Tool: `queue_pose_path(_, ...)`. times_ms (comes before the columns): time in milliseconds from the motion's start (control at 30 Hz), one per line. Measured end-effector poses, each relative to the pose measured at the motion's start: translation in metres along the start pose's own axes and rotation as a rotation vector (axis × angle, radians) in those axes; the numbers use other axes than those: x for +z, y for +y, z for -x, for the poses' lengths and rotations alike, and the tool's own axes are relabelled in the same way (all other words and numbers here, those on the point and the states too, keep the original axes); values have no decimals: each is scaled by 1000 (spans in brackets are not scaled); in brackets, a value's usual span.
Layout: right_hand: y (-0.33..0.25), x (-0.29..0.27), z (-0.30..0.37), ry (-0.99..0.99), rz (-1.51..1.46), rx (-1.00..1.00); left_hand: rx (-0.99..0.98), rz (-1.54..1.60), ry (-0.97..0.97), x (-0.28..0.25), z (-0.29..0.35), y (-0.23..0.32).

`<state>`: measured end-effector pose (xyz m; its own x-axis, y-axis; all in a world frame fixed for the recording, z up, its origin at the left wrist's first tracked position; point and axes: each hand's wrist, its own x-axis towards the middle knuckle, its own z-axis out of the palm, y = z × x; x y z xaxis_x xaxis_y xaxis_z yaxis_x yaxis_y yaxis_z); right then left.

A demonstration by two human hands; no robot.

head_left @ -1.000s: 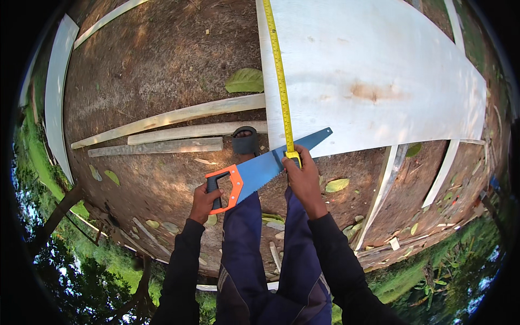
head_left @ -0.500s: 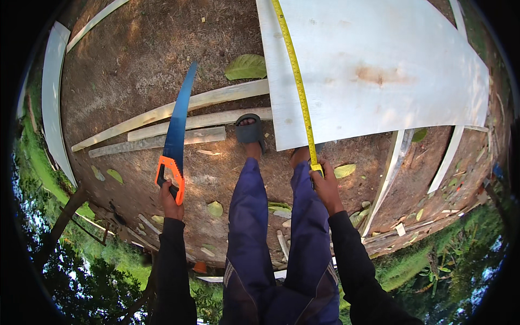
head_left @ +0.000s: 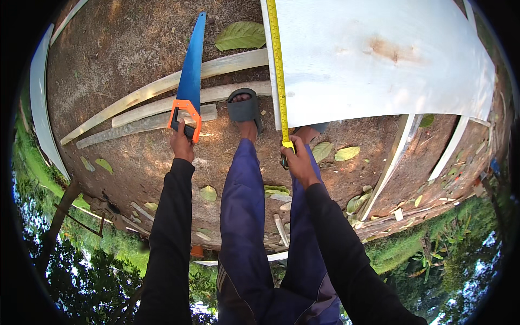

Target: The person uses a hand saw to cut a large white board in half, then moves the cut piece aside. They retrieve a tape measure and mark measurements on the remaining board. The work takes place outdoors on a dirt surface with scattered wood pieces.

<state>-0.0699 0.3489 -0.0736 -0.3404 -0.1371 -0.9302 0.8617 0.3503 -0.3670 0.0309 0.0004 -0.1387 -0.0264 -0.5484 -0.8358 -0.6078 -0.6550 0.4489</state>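
Note:
My left hand [head_left: 182, 145] is wrapped round the black inner grip of a handsaw [head_left: 190, 70] with an orange-edged handle and a blue blade. The blade points away from me above the wooden strips. In my right hand [head_left: 301, 162] is a yellow tape measure [head_left: 288, 147], its case partly covered by my fingers. The yellow tape blade [head_left: 279, 70] runs out from it along the left edge of a large white board [head_left: 374, 76] and leaves the picture at the top. The case sits just off the board's near left corner.
Several long wooden strips [head_left: 162, 86] lie on the dirt ground at left, and another strip [head_left: 390, 162] sticks out from under the board at right. A white panel [head_left: 40, 103] stands at the far left. Leaves [head_left: 241, 36] are scattered about. My sandalled foot [head_left: 244, 107] is beside the board.
My right hand has moved left with the tape measure, so the tape now lies along the board's left edge. The saw in my left hand has moved farther out and slightly right.

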Motion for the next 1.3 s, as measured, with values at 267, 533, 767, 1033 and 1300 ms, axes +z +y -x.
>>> queue_pose_path(267, 22, -1, -20, 65, 44, -90, -228, -191, 61, 0, -20, 2)
queue_pose_path(533, 16, 4, -14, 66, 117, -52, -300, -202, 42, -16, -38, -1)
queue_pose_path(767, 13, 7, -16, 120, 199, -81, -165, -428, -43, -21, -35, -5)
queue_pose_path(1033, 13, 9, -13, 134, 188, -36, 212, -1074, -284, 42, 3, 6)
queue_pose_path(1300, -1, 14, -8, 146, 114, 10, 353, -970, -491, 106, 33, -20)
